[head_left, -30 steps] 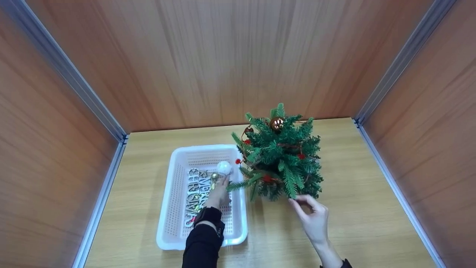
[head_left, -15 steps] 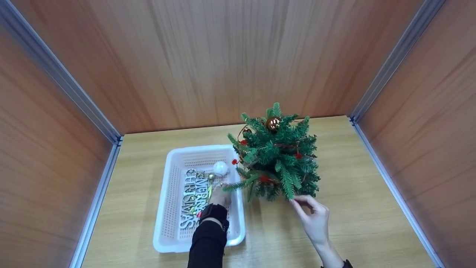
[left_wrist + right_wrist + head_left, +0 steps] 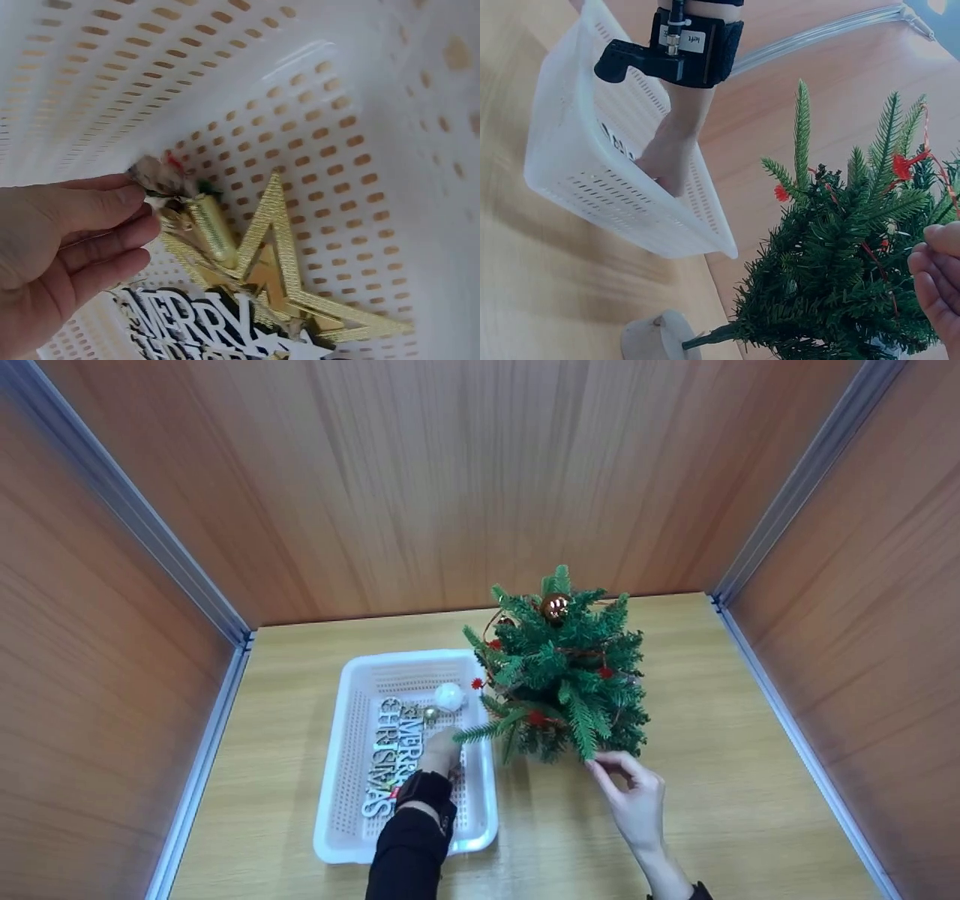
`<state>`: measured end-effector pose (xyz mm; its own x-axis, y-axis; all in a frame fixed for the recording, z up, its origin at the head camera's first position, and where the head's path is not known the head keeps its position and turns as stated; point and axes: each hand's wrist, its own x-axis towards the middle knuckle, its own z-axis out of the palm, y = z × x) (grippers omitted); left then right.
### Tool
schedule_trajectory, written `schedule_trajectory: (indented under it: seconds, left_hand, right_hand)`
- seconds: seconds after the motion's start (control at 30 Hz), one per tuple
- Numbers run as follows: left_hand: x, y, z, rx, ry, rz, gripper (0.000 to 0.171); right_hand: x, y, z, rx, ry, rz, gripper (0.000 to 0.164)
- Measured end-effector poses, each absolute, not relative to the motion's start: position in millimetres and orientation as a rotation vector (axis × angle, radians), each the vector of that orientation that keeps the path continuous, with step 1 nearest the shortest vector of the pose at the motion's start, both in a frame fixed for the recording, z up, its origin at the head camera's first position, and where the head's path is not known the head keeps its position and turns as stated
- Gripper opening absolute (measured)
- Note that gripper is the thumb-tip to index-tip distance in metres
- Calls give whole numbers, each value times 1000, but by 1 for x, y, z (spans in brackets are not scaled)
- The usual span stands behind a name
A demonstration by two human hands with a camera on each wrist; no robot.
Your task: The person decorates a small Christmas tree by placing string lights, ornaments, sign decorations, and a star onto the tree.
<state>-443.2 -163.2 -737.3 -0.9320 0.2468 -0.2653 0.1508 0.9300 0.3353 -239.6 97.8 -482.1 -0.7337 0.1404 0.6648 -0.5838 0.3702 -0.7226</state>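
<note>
In the white basket (image 3: 330, 810), my left hand (image 3: 441, 751) pinches a small brown ornament with red and green bits (image 3: 159, 175) between thumb and fingertips. A gold cylinder (image 3: 213, 229) lies just below it, beside a gold star (image 3: 281, 247). Next to the hand lie the MERRY CHRISTMAS letter signs (image 3: 386, 750). My right hand (image 3: 634, 802) pinches the tip of a low front branch on the small Christmas tree (image 3: 562, 660). The tree carries a bronze bauble (image 3: 556, 607) and a red garland with red flowers (image 3: 904, 165). The ornament's exact kind is blurred.
A white ball (image 3: 449, 697) and a small gold ball (image 3: 430, 715) lie in the basket. The tree's white pot (image 3: 656, 337) stands close to the basket, and its left branches overhang the rim. Wooden panels (image 3: 480, 487) enclose the table at the back and sides.
My left hand has drawn back from beside the gold ball toward the basket's near right part. The right hand stays at the branch tip. The head view has shifted slightly.
</note>
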Motion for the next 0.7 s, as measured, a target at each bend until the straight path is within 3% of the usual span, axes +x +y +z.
schedule_trajectory:
  seconds: [0.27,0.37,0.47,0.7]
  left_hand:
    - [-382,-145,-601,292,2669,355,20]
    - [-372,-139,-594,286,2629,291,23]
    - [-389,-140,-647,345,2663,188,19]
    - [-462,-151,-852,447,2826,-7,12]
  right_hand:
    - [-239,96,-481,376,-1981,1406,22]
    - [-239,96,-481,373,-1984,1412,22]
    - [-238,96,-481,372,-1986,1416,22]
    - [-240,97,-481,414,-1950,1429,22]
